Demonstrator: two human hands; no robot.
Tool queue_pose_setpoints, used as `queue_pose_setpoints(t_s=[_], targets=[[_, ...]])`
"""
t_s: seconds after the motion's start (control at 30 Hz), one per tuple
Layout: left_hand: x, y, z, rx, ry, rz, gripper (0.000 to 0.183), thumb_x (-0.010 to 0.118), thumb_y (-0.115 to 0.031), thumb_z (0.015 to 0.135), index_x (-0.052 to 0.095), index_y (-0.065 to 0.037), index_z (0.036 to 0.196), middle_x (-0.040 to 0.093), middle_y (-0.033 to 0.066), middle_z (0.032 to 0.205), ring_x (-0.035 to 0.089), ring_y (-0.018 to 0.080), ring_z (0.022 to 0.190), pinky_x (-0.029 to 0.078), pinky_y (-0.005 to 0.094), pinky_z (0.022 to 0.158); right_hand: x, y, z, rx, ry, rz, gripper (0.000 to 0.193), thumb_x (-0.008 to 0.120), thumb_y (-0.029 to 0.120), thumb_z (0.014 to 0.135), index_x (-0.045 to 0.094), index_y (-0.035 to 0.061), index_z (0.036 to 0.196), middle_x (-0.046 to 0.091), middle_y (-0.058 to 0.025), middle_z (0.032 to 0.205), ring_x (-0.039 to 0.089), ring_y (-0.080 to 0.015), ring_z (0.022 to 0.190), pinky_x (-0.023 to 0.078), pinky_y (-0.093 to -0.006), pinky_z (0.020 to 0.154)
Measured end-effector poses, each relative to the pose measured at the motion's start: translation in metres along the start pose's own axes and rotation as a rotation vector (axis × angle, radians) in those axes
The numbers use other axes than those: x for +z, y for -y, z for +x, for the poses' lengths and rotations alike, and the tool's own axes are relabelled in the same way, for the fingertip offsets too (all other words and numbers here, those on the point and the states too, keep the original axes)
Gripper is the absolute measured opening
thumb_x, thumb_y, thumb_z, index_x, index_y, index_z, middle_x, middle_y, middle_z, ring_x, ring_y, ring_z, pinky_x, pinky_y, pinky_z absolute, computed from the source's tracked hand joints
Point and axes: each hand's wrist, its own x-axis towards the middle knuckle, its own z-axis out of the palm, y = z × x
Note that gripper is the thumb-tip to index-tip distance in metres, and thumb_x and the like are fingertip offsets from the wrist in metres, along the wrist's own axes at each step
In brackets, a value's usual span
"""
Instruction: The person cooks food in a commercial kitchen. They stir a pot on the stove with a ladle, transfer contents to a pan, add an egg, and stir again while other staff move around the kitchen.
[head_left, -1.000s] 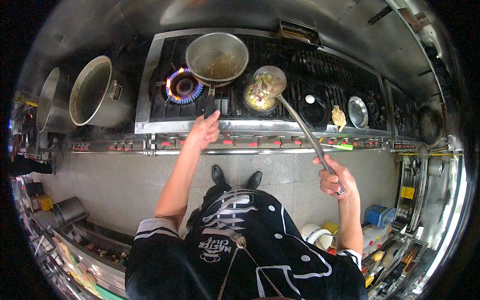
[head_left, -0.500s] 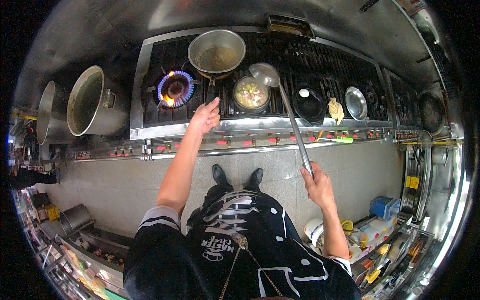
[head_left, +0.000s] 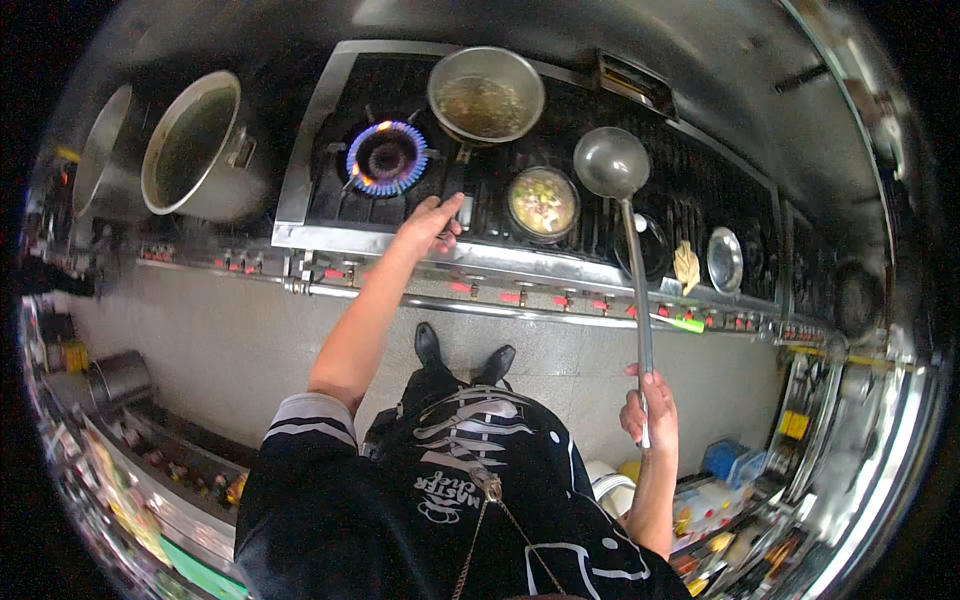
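Note:
My right hand (head_left: 652,408) is closed round the lower end of a long metal ladle (head_left: 640,290). The ladle's round bowl hangs over the stove, just right of a small pan (head_left: 543,204) of pale broth with green and pinkish pieces. My left hand (head_left: 432,226) is beside the end of the dark handle of a steel saucepan (head_left: 487,95), its fingers loosely apart. Cloudy brownish liquid stands in that saucepan at the back of the stove. Left of it, a gas burner (head_left: 387,160) burns with a bare blue and orange flame.
Two large stockpots (head_left: 195,140) stand at the left. Farther right are a dark skillet (head_left: 655,250), partly behind the ladle, a yellowish cloth (head_left: 686,266) and a metal bowl (head_left: 725,259). Red-handled gas valves (head_left: 512,298) line the stove's front. A blue crate (head_left: 735,462) sits behind on the right.
The ladle's bowl has swung right, off the edge of the small pan. My left hand has loosened from the saucepan's handle and drawn slightly left. The view has tilted.

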Motion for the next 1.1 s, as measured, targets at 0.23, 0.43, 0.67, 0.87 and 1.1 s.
queue_pose_setpoints(t_s=[0.23,0.43,0.67,0.87,1.1], targets=[[-0.015,0.052,-0.026,0.186,-0.037,-0.108,0.052,0.056,-0.055,0.1,0.052,-0.004,0.112,0.066,0.0067,0.082,0.058,0.0116,0.056,0.046,0.0263,0.049,0.01,0.013,0.002,0.044,0.096,0.226,0.042,0.041,0.039,0.109,0.051,0.0034,0.128,0.035,0.0066,0.047,0.031,-0.0086,0.029,0.023,-0.0266,0.032],[-0.042,0.126,-0.069,0.224,-0.152,-0.172,0.027,0.062,-0.033,0.101,0.057,-0.008,0.107,0.061,0.0047,0.077,0.054,0.0116,0.059,0.043,0.0286,0.048,0.014,0.036,0.003,0.073,0.18,0.499,0.046,0.029,0.039,0.111,0.045,0.002,0.135,0.045,0.0046,0.053,0.037,-0.0083,0.031,0.031,-0.0293,0.035],[-0.15,0.171,-0.121,0.42,-0.696,0.737,0.037,0.07,-0.014,0.086,0.056,-0.004,0.119,0.061,0.0194,0.113,0.065,0.0393,0.098,0.055,0.0474,0.081,0.029,0.053,0.02,0.07,0.303,0.635,0.05,0.027,0.042,0.111,0.042,0.0005,0.135,0.052,-0.0005,0.06,0.046,-0.0114,0.036,0.045,-0.0366,0.042],[-0.217,0.147,-0.128,0.355,-0.754,1.185,0.047,0.071,-0.016,0.085,0.054,-0.009,0.128,0.054,0.0163,0.115,0.059,0.0371,0.109,0.056,0.0481,0.08,0.057,0.058,0.052,0.077,0.372,0.639,0.054,0.026,0.044,0.111,0.043,0.0001,0.139,0.054,-0.0012,0.058,0.044,-0.0099,0.033,0.036,-0.0309,0.037],[-0.272,0.126,-0.097,0.303,-0.579,1.688,0.03,0.061,-0.016,0.09,0.061,-0.013,0.12,0.066,0.0131,0.095,0.071,0.0291,0.087,0.058,0.041,0.072,0.079,0.057,0.071,0.096,0.502,0.671,0.049,0.024,0.038,0.112,0.04,-0.0012,0.137,0.049,0.0002,0.058,0.043,-0.0096,0.034,0.032,-0.0286,0.032]])
